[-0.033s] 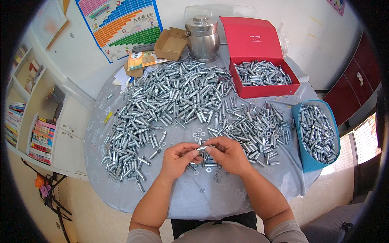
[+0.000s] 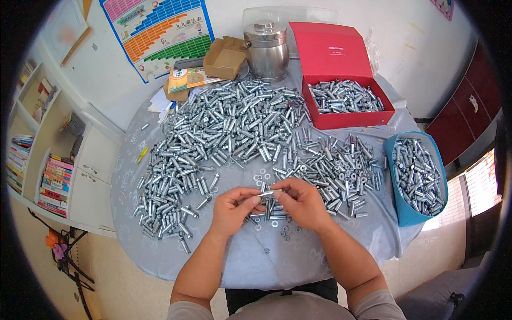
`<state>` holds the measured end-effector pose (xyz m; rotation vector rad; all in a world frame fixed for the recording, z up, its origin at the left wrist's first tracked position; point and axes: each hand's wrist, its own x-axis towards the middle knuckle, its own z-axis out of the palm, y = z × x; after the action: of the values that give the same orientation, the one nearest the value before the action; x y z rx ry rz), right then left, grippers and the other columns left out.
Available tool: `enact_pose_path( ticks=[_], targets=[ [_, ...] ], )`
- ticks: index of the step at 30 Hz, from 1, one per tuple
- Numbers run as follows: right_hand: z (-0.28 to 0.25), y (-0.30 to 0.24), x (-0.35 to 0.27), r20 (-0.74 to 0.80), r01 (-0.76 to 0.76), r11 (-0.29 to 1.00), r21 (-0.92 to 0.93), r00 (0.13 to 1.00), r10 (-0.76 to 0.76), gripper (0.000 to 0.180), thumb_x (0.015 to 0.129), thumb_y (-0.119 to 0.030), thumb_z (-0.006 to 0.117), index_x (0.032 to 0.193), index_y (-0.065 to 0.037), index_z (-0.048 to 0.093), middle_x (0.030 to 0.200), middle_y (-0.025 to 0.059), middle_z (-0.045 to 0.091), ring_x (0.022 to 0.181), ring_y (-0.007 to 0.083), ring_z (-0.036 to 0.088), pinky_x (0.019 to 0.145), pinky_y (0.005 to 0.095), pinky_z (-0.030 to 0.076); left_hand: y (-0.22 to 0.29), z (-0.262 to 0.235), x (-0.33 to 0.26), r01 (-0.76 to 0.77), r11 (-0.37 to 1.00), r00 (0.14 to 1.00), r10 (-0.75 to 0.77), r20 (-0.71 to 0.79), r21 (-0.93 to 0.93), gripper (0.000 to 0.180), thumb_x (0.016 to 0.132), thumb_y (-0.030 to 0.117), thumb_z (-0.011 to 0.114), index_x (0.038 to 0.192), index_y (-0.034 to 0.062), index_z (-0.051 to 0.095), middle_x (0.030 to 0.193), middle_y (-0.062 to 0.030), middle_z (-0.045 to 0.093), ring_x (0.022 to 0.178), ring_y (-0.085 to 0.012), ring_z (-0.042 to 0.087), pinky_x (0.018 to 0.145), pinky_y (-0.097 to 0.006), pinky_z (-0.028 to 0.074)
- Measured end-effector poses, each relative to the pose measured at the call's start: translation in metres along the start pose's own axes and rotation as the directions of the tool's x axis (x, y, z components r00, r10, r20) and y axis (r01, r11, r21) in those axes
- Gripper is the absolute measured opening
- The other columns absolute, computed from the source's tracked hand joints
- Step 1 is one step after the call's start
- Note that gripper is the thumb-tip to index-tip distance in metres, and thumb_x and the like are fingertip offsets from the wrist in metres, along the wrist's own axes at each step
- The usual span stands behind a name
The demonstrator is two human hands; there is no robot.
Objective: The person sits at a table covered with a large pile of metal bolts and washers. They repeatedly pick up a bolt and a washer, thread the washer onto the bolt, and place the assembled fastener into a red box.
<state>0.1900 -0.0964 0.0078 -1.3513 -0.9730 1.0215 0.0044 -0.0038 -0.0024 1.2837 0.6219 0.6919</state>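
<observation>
Near the front of the table, my left hand (image 2: pixel 233 210) and my right hand (image 2: pixel 304 204) meet over one silver expansion bolt (image 2: pixel 266 193). Fingers of both hands pinch it, the left at one end and the right at the other, and it lies roughly level. Fingertips cover part of it. More bolts and loose washers (image 2: pixel 274 224) lie on the cloth beneath and between the hands. Beyond them spreads a large heap of expansion bolts (image 2: pixel 229 122). A smaller pile of metal sleeves and bolts (image 2: pixel 341 170) sits to the right.
An open red box (image 2: pixel 349 124) full of bolts stands at the back right. By the right edge is a blue bin (image 2: pixel 396 184), also filled. A steel pot (image 2: pixel 266 50), a cardboard box (image 2: pixel 224 57) and books line the back. Grey cloth (image 2: pixel 245 261) covers the round table.
My right fingers have shifted very slightly along the bolt, and its right end sits a touch higher. Everything else looks the same.
</observation>
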Motion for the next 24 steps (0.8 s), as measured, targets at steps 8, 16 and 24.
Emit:
enact_pose_path(
  ticks=[8,16,24],
  targets=[
    [-0.014,0.008,0.011,-0.395,0.287,0.931,-0.226,0.847,-0.357,0.009,0.085,-0.001,0.063,0.095,-0.002,0.064,0.092,0.0058,0.056,0.060,0.0087,0.049,0.053,0.0210,0.041,0.010,-0.028,0.004,-0.287,0.480,0.764,0.637,-0.104,0.829,0.017,0.080,0.010,0.070,0.096,0.0026,0.071,0.096,-0.0084,0.070,0.083,-0.0240,0.062,0.076,-0.035,0.048],
    [-0.009,0.005,0.010,-0.413,0.208,0.966,-0.153,0.875,-0.254,0.007,0.086,-0.002,0.062,0.093,-0.001,0.064,0.094,0.0049,0.056,0.063,0.0071,0.050,0.054,0.0204,0.042,0.019,-0.055,0.002,0.197,0.080,0.847,0.489,-0.211,0.977,0.020,0.074,0.014,0.074,0.092,0.0059,0.072,0.114,-0.0088,0.063,0.109,-0.0315,0.049,0.093,-0.043,0.039],
    [-0.006,0.007,0.008,-0.366,0.173,0.967,-0.189,0.901,-0.233,0.009,0.088,-0.007,0.065,0.095,-0.002,0.066,0.084,0.0028,0.060,0.062,0.0063,0.050,0.055,0.0213,0.042,0.018,-0.049,0.008,-0.064,0.341,0.857,0.500,-0.124,0.938,0.020,0.077,0.011,0.073,0.096,0.0046,0.070,0.104,-0.0085,0.066,0.097,-0.0257,0.057,0.085,-0.037,0.045]
  ],
)
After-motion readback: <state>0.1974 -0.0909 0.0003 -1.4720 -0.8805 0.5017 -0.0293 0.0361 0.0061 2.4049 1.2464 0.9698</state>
